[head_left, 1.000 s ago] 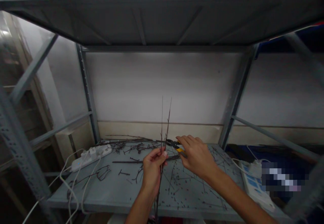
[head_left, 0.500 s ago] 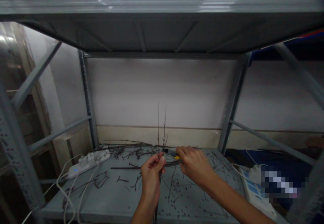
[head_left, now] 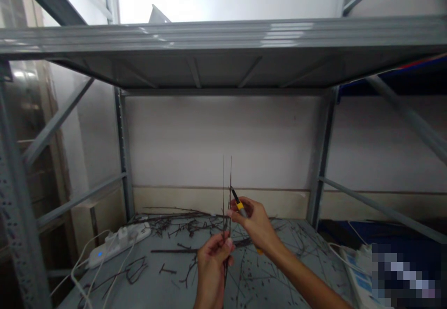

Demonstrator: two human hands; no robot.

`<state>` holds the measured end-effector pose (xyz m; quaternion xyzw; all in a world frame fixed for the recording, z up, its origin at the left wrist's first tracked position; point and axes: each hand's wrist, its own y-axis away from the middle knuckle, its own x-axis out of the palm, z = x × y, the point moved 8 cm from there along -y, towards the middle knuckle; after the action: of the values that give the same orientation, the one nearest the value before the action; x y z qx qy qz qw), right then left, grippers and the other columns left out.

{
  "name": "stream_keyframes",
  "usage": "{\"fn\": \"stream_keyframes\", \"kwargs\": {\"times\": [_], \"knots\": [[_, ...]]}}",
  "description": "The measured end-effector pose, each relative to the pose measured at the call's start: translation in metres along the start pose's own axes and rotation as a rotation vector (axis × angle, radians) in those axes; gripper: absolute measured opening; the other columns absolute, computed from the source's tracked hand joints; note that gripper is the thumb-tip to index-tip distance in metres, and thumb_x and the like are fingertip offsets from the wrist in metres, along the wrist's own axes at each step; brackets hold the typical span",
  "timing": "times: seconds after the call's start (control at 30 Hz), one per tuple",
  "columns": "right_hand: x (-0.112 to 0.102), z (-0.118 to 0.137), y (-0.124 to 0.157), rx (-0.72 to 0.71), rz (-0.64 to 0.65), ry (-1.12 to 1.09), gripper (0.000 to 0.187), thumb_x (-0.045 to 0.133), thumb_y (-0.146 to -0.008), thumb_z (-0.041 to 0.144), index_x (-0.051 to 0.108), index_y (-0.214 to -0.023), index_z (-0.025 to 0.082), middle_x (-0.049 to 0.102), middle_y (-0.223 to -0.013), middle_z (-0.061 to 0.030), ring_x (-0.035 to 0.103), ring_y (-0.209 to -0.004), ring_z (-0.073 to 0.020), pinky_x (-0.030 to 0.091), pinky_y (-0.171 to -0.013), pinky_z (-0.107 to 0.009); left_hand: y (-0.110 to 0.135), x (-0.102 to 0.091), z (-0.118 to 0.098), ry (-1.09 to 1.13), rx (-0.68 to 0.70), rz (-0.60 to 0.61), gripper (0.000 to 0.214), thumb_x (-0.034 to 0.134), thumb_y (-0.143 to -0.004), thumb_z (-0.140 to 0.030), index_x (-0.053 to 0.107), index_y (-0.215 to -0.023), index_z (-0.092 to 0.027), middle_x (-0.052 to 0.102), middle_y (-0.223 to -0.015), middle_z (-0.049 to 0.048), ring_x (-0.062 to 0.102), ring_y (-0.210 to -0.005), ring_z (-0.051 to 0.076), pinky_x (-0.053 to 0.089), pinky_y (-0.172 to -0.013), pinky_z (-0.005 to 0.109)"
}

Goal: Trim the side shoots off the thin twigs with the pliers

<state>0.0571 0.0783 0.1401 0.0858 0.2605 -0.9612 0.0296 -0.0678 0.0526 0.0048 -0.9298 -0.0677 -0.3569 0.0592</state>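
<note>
L hand (head_left: 213, 267) was nearest, its fingers (head_left: 223, 248) clenched round a few thin dark twigs (head_left: 223, 192), held upright w/ tips pointing up & stems running down past the fist. R hand (head_left: 253, 223) sat just right of it & slightly higher, fingers (head_left: 249, 206) grasping black-and-yellow-handled cutters (head_left: 240, 205), tip angled up-left right beside the twigs; couldn't tell if it touched them.

Under both hands was a grey steel shelf (head_left: 300, 237), w/ small dark twig bits scattered across it & a longer dark branch (head_left: 195, 251) lying crossways. Left side of shelf: white power strip (head_left: 117, 245) w/ plugs in, white cables (head_left: 78, 272) trailing toward near edge. Near right: second white power strip (head_left: 359, 272). Far side: cream-and-white wall (head_left: 216, 146), w/ grey steel upper shelf (head_left: 223, 39) overhead.
</note>
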Motion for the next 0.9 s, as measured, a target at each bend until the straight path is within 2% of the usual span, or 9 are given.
{"fn": "stream_keyframes", "kwargs": {"times": [0.17, 0.4, 0.47, 0.53, 0.6, 0.67, 0.77, 0.83, 0.9], "knots": [[-0.009, 0.012, -0.016, -0.056, -0.058, -0.017, 0.036, 0.078, -0.074, 0.045, 0.070, -0.094, 0.016, 0.073, -0.094, -0.0093, 0.068, -0.091, -0.0258, 0.052, -0.084, -0.038, -0.003, -0.007, 0.002, -0.012, 0.019, -0.026, 0.048, 0.098, -0.050, -0.037, 0.080, -0.087, -0.012, 0.067, -0.076, 0.0064, 0.063, -0.068, 0.016, 0.041, -0.046, 0.019], [-0.019, 0.025, -0.027, -0.061, -0.080, -0.007, 0.038, 0.077, -0.074, 0.048, 0.068, -0.093, 0.016, 0.071, -0.083, -0.0065, 0.066, -0.075, -0.0211, 0.045, -0.060, -0.029, 0.000, -0.006, 0.009, -0.044, 0.019, 0.002, 0.045, 0.096, -0.053, -0.037, 0.080, -0.087, -0.013, 0.066, -0.075, 0.0049, 0.064, -0.066, 0.016, 0.044, -0.046, 0.020], [-0.019, 0.027, -0.025, -0.062, -0.083, -0.008, 0.038, 0.076, -0.075, 0.048, 0.067, -0.093, 0.016, 0.070, -0.081, -0.0063, 0.064, -0.071, -0.0198, 0.043, -0.056, -0.028, 0.002, -0.003, 0.009, -0.041, 0.007, 0.020, 0.044, 0.095, -0.056, -0.038, 0.079, -0.089, -0.014, 0.069, -0.079, 0.0064, 0.066, -0.070, 0.018, 0.051, -0.051, 0.023], [-0.020, 0.028, -0.023, -0.060, -0.087, -0.009, 0.038, 0.076, -0.075, 0.048, 0.067, -0.093, 0.016, 0.071, -0.080, -0.0068, 0.064, -0.070, -0.0194, 0.042, -0.054, -0.027, 0.004, 0.004, 0.005, -0.025, -0.002, 0.053, 0.042, 0.092, -0.062, -0.042, 0.078, -0.092, -0.014, 0.073, -0.090, 0.0103, 0.070, -0.082, 0.023, 0.058, -0.065, 0.029], [-0.021, 0.028, -0.021, -0.050, -0.085, -0.013, 0.037, 0.076, -0.075, 0.048, 0.067, -0.092, 0.016, 0.071, -0.079, -0.0073, 0.063, -0.068, -0.0193, 0.041, -0.051, -0.027, 0.003, 0.014, -0.005, -0.005, 0.020, 0.089, 0.041, 0.087, -0.069, -0.046, 0.077, -0.091, -0.014, 0.075, -0.097, 0.0136, 0.071, -0.094, 0.027, 0.059, -0.081, 0.036], [-0.019, 0.028, -0.019, -0.041, -0.070, -0.020, 0.036, 0.075, -0.075, 0.047, 0.067, -0.092, 0.016, 0.071, -0.079, -0.0076, 0.063, -0.067, -0.0192, 0.041, -0.050, -0.026, 0.001, 0.026, -0.019, -0.008, 0.068, 0.123, 0.039, 0.083, -0.074, -0.048, 0.074, -0.087, -0.013, 0.076, -0.096, 0.0143, 0.072, -0.094, 0.027, 0.058, -0.087, 0.037], [-0.016, 0.029, -0.017, -0.041, -0.048, -0.018, 0.034, 0.074, -0.076, 0.045, 0.067, -0.092, 0.016, 0.071, -0.082, -0.0075, 0.065, -0.069, -0.0196, 0.044, -0.052, -0.027, -0.005, 0.046, -0.038, -0.064, 0.131, 0.176, 0.034, 0.084, -0.074, -0.044, 0.070, -0.085, -0.015, 0.075, -0.091, 0.0116, 0.072, -0.081, 0.023, 0.058, -0.066, 0.029], [-0.015, 0.029, -0.015, -0.053, -0.031, 0.003, 0.031, 0.072, -0.077, 0.043, 0.067, -0.092, 0.016, 0.071, -0.083, -0.0072, 0.066, -0.071, -0.0204, 0.048, -0.059, -0.029, -0.009, 0.056, -0.047, -0.088, 0.167, 0.188, 0.033, 0.086, -0.072, -0.039, 0.071, -0.090, -0.015, 0.072, -0.085, 0.0083, 0.068, -0.071, 0.018, 0.050, -0.050, 0.022], [-0.017, 0.033, -0.014, -0.094, -0.019, 0.059, 0.026, 0.070, -0.079, 0.040, 0.067, -0.092, 0.017, 0.072, -0.086, -0.0073, 0.068, -0.078, -0.0219, 0.052, -0.070, -0.032, -0.012, 0.059, -0.052, -0.100, 0.188, 0.165, 0.034, 0.087, -0.071, -0.036, 0.074, -0.093, -0.014, 0.069, -0.078, 0.0054, 0.062, -0.064, 0.014, 0.042, -0.044, 0.018]]}}
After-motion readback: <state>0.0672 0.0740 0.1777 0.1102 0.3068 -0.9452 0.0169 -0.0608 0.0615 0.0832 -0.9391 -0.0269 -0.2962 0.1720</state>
